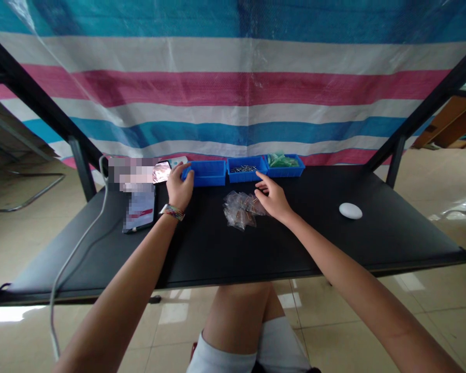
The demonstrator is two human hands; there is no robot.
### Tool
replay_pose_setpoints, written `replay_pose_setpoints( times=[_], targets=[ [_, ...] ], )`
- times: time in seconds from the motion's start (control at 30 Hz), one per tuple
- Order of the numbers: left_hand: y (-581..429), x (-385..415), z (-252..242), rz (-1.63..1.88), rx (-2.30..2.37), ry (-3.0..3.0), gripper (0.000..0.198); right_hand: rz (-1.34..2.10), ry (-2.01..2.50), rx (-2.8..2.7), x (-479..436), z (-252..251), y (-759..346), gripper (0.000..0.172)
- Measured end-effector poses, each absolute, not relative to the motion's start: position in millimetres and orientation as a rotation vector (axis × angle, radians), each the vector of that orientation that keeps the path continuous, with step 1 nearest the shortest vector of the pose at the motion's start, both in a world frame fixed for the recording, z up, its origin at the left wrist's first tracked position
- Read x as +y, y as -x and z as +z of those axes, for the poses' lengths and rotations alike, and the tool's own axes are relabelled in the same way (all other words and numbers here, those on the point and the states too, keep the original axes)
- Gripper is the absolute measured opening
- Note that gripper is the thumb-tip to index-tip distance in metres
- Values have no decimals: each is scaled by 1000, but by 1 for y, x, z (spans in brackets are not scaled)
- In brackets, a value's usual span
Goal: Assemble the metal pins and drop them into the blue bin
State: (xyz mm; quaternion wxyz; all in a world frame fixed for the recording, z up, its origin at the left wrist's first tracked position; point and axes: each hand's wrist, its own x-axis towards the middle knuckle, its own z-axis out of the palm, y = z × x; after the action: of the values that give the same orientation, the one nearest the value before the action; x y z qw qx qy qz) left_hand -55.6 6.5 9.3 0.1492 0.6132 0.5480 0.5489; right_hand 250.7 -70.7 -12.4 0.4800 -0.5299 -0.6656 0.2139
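My left hand [179, 187] is at the left end of an empty-looking blue bin [207, 180], its fingers apart at the bin's edge. Just in front of the middle blue bin [243, 177], which holds small metal screws or pins [244, 169], is my right hand [272, 198]. Its fingers are spread and I see nothing in them. Under and beside that hand lies a pile of small clear plastic bags [239, 210] with thin copper-coloured pieces inside. A third blue bin [285, 171] at the right holds green plastic packets [282, 160].
A phone [140, 210] lies on the black table [202, 248] at the left, near another lit screen [162, 172]. A pale cable [77, 243] runs over the left side. At the right sits a white oval object [350, 211]. Striped sheeting [248, 88] hangs behind.
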Motion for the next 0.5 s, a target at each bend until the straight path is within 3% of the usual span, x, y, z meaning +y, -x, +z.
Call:
replay_pose_setpoints(
  times=[0.2, 0.5],
  targets=[
    [49, 0, 7, 1248, 1596, -2275, 26, 438, 1404, -1644, -38, -21, -257, 67],
    [49, 10, -8, 1268, 1660, -2318, 23, 409, 1430, -1587, -47, -9, -256, 36]
  ],
)
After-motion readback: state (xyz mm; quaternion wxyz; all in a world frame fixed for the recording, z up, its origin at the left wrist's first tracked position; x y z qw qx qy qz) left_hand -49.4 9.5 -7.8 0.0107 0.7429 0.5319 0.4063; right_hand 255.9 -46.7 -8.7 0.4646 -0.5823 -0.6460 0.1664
